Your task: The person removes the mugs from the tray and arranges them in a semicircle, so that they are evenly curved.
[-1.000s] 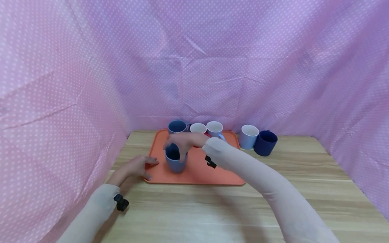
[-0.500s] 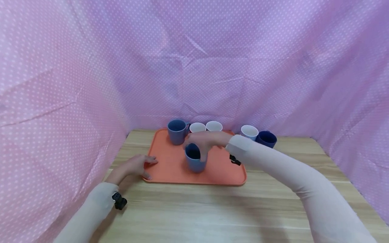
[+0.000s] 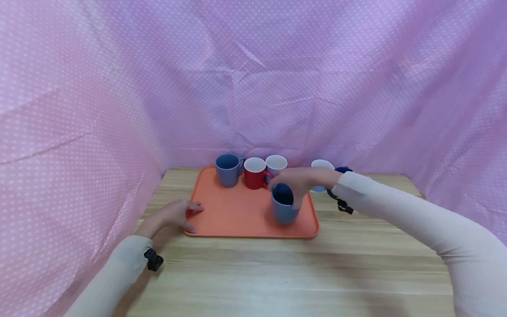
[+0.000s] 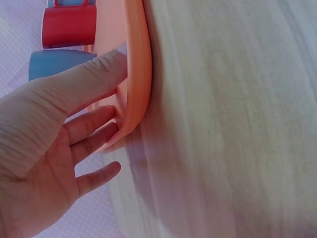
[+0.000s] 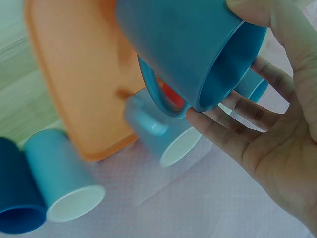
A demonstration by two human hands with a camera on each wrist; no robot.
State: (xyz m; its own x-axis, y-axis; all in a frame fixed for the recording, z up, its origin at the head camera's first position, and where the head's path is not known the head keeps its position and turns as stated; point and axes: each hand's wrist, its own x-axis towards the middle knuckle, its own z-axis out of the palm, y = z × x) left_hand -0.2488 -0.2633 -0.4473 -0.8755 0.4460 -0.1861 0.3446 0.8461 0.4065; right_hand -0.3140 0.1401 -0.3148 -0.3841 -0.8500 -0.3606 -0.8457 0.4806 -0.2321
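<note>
Blue mug point(image 3: 283, 213), at the three o'clock side of an orange tray point(image 3: 233, 215), held by its rim between the thumb and fingers of a person's right hand point(image 3: 296, 182). The left hand point(image 3: 176, 213), fingers loosely spread, touches the tray at nine o'clock; a red mug point(image 3: 253, 175) stands at twelve.

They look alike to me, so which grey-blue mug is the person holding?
The grey-blue cylindrical mug in the right hand, near the front right of the orange rectangular tray. The other grey-blue mug stands untouched at the back left.
</note>
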